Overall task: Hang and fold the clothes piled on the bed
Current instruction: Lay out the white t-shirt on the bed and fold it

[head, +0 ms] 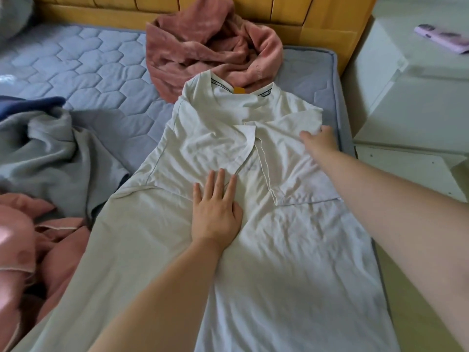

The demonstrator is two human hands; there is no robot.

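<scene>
The white cotton T-shirt (228,212) lies spread along the bed's right side. Left hand (215,209) presses flat, fingers straight; right hand (319,141) touches the folded-in sleeve, grip unclear. Smooth both sleeves before folding upward.

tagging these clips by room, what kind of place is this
Most likely a bedroom at home. A quilted mattress lies against a wooden headboard, loose clothes are strewn over it, among them a white t-shirt spread out for folding, and a white cabinet stands beside the bed.
</scene>
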